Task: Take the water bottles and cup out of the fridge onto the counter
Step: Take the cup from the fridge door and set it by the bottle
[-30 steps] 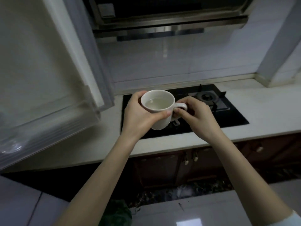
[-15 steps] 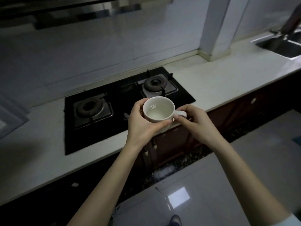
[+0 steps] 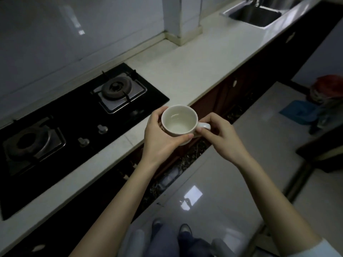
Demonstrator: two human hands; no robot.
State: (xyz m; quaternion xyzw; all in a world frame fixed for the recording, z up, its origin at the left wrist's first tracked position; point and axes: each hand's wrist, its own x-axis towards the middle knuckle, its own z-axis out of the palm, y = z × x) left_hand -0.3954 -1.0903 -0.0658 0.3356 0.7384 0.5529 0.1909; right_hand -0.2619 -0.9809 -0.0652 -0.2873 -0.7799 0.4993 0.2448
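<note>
A white cup (image 3: 178,122) with clear liquid in it is held upright in the air, just off the front edge of the white counter (image 3: 196,65). My left hand (image 3: 159,138) wraps around the cup's body from the left. My right hand (image 3: 217,135) pinches its handle on the right. No water bottles and no fridge are in view.
A black two-burner gas hob (image 3: 74,125) is set into the counter to the left of the cup. A steel sink (image 3: 254,13) lies at the far right, beyond a white wall column (image 3: 181,17). Dark cabinets run below. A red and blue heap (image 3: 319,104) sits on the floor.
The view has swung right, away from the open fridge door, along the counter. The cup, held in both hands, has moved from over the hob to past its right end, off the counter's front edge.
</note>
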